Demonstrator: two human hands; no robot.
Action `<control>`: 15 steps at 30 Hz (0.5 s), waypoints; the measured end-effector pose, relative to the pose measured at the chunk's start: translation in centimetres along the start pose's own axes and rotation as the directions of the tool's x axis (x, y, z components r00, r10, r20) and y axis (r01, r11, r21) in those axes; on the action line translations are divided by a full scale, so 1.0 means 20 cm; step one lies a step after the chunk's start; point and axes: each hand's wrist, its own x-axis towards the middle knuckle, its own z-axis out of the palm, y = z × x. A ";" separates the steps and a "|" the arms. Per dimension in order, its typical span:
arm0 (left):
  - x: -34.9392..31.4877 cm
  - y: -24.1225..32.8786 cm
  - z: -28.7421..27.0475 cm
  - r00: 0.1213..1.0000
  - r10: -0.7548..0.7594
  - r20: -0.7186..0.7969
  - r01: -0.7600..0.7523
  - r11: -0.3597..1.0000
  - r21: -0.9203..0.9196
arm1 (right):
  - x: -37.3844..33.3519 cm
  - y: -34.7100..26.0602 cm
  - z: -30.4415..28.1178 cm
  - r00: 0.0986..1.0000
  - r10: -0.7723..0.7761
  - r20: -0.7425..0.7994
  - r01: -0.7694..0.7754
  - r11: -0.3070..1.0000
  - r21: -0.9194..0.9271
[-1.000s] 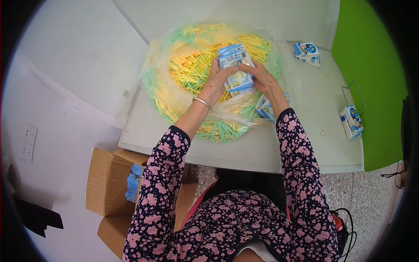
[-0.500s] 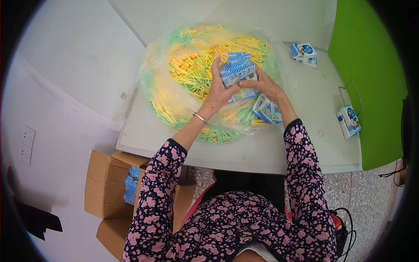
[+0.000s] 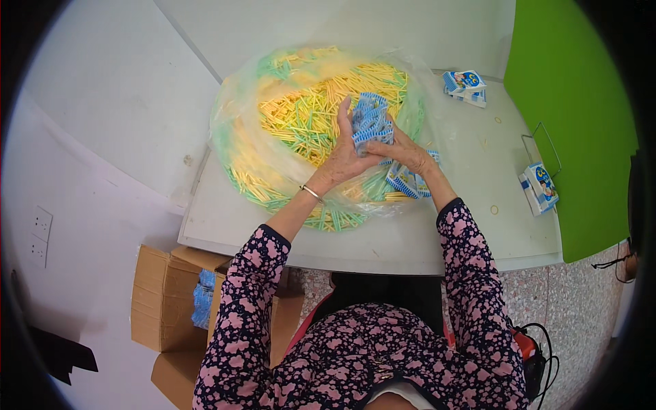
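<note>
Both my hands grip a small stack of blue-and-white striped paper packets [image 3: 372,123], held above a large clear plastic bag [image 3: 229,123]. My left hand [image 3: 344,154] wraps the stack from the left with its thumb up. From the right, my right hand [image 3: 403,149] closes on the lower edge of the packets. Inside the bag lie many thin yellow and green sticks [image 3: 301,113], like short straws. More striped packets [image 3: 408,181] rest on the bag's right side, partly hidden under my right wrist.
Packet bundles lie at the table's back right [image 3: 466,85] and beside a wire stand [image 3: 547,147] at the right. A green panel [image 3: 567,102] borders that side. Rubber bands are scattered on the white table [image 3: 471,239]. At lower left stands an open cardboard box [image 3: 154,301] with blue packets.
The packets in my hands have tilted and look bunched and slightly blurred. My hands have shifted a little downward, and the whole view has moved slightly.
</note>
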 end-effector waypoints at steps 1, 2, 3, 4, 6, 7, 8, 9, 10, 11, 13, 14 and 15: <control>-0.01 -0.01 -0.01 1.000 0.014 -0.002 -0.014 0.999 0.031 | -0.01 -0.02 0.00 0.999 0.037 0.005 -0.037 0.999 -0.024; -0.01 0.00 -0.01 1.000 0.017 0.003 -0.017 0.999 0.029 | -0.02 -0.05 0.01 0.997 0.074 0.002 -0.074 0.996 -0.049; -0.01 0.00 -0.02 0.997 -0.072 0.000 0.072 0.992 -0.101 | -0.02 -0.02 -0.01 0.997 0.073 -0.002 -0.073 0.996 -0.050; -0.01 0.01 -0.02 0.987 -0.160 0.010 0.158 0.961 -0.227 | 0.00 0.03 -0.04 0.997 0.066 -0.025 -0.068 0.996 -0.055; -0.01 0.01 -0.02 0.991 -0.132 0.017 0.133 0.971 -0.198 | 0.01 0.06 -0.03 0.997 0.058 -0.046 -0.061 0.996 -0.060; -0.01 0.01 -0.02 0.994 -0.104 0.025 0.107 0.980 -0.170 | 0.01 0.09 -0.01 0.994 -0.006 -0.113 -0.013 0.986 -0.167; -0.01 0.00 -0.03 0.994 -0.105 0.021 0.107 0.980 -0.168 | 0.01 0.07 0.02 0.983 -0.076 -0.166 0.028 0.962 -0.273; -0.01 0.00 -0.03 0.994 -0.104 0.013 0.105 0.986 -0.126 | 0.01 0.05 0.03 0.984 -0.077 -0.162 0.030 0.961 -0.274; -0.01 -0.01 -0.03 0.995 -0.103 0.005 0.104 0.991 -0.084 | 0.01 0.02 0.04 0.982 -0.034 -0.188 -0.016 0.967 -0.254; 0.00 0.01 -0.02 0.995 -0.103 0.006 0.104 0.991 -0.087 | 0.00 -0.02 0.05 0.976 0.013 -0.218 -0.065 0.970 -0.234; 0.03 0.06 -0.01 0.995 -0.079 -0.061 0.072 0.992 -0.101 | -0.01 -0.07 0.06 0.981 -0.015 -0.192 0.000 0.997 -0.078; 0.04 0.07 0.00 0.995 -0.078 -0.060 0.072 0.992 -0.105 | -0.01 -0.09 0.06 0.984 -0.049 -0.171 0.064 0.995 0.081; 0.05 0.08 0.00 0.998 -0.036 -0.060 0.032 0.997 -0.068 | -0.02 -0.08 0.06 0.984 -0.047 -0.172 0.062 0.995 0.079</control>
